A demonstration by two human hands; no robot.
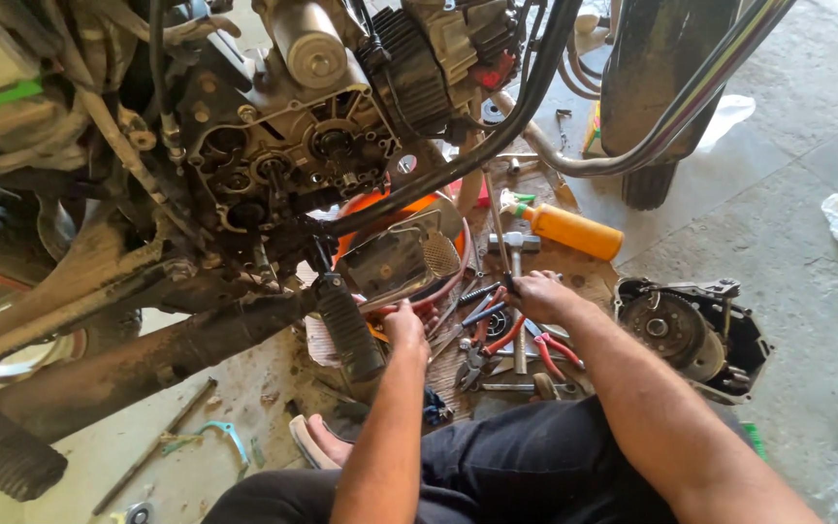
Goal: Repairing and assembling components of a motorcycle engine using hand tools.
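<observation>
One motorcycle (147, 194) fills the far left, its engine (283, 146) open with the side cover off and gears showing; one removed engine cover (695, 335) lies on the concrete floor (788, 194) at the right, well apart from it. One orange basin (366, 218) sits under the engine, with a metal tray in it. One orange-handled tool (574, 231) lies far of the hands, beside a hammer (514, 281). Two hands work among a heap of hand tools: the left hand (405, 325) is closed around something at the basin's near rim, though what it grips is hidden; the right hand (540, 294) is curled on a thin upright rod-like tool (497, 228) beside the hammer shaft. At least two red-handled pliers (497, 340) lie between and just near of the hands. Judging by this, picking well means steadying the pile with one hand while lifting one tool straight out, so nothing snags.
</observation>
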